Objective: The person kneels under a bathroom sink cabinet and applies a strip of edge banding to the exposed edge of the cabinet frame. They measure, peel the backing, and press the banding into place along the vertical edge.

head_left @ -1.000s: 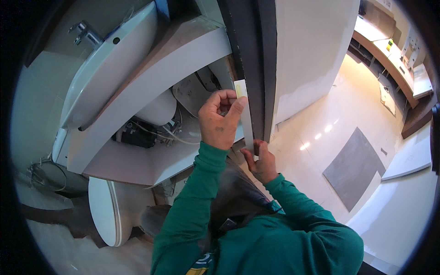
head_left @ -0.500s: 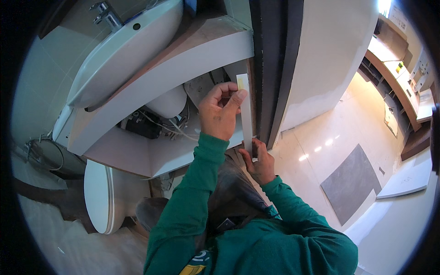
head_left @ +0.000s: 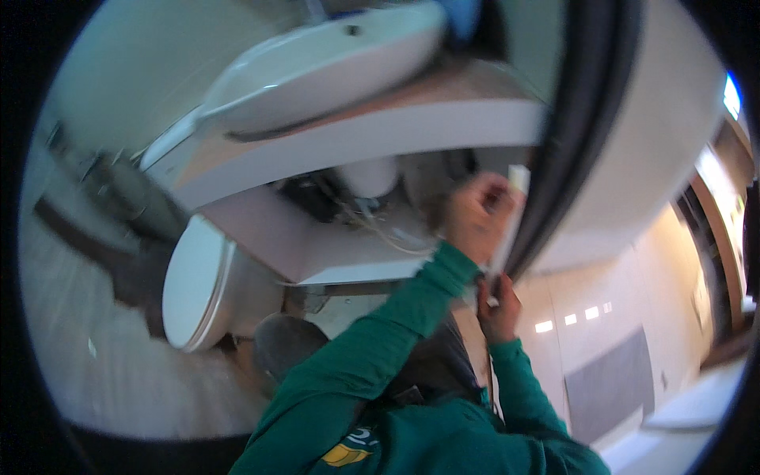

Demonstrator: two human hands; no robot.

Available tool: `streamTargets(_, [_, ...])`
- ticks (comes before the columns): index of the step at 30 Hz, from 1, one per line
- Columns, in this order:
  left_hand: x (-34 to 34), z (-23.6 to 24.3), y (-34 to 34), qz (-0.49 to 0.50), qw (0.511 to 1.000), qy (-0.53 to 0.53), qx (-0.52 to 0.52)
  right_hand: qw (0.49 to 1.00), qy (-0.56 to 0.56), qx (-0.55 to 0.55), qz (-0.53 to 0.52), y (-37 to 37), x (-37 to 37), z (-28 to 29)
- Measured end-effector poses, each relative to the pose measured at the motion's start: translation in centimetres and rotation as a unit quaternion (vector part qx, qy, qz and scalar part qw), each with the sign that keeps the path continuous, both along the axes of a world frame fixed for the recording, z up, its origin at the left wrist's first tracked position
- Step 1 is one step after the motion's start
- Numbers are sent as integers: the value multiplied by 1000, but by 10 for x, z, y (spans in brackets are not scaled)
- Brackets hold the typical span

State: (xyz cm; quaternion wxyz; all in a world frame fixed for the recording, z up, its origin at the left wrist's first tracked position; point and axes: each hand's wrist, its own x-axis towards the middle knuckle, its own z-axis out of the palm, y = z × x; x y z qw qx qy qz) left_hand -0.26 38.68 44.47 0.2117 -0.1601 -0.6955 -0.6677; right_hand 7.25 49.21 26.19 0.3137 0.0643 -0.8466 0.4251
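Pinching the white strip (head_left: 504,245) near its far end, here is the left hand (head_left: 475,218), thumb and fingers closed on it through plenty of blur! The right hand (head_left: 500,311) grips the near end, and the strip slants between them, just left of the dark frame (head_left: 576,150); whether strip and frame touch, I can't tell. That frame walls off the right side, with a pale panel (head_left: 657,134) beyond it. On the left, a curved white apron (head_left: 372,142) runs beneath the basin (head_left: 332,79), and inside the cabinet sit a rounded white vessel (head_left: 372,176), a dark unit (head_left: 313,198) and loose hoses. The left sleeve (head_left: 380,340) cuts across the cabinet's near right corner! Nearer left, the toilet (head_left: 194,281) stands beside a bent knee (head_left: 289,344); a grey sheet (head_left: 609,384) lies on the floor at near right. Lettering now: the shirt print (head_left: 348,451) shows white characters over a yellow shape, too blurred to read in full.
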Motion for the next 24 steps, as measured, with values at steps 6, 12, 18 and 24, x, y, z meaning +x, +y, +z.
streamTargets(6, [56, 28, -11, -2, 1000, 5, -2, 995, 48, -11, 86, 2, 15, 18])
streamTargets(12, [109, 89, -57, 189, 969, 157, -37, 966, 125, 28, 223, -25, 29, 81])
streamTargets(18, [153, 133, -124, 311, 917, 169, 182, 930, 86, 47, 354, -84, 46, 139])
streamTargets(24, [178, 126, -173, 419, 874, 200, 143, 932, 187, 22, 309, -82, 5, 177])
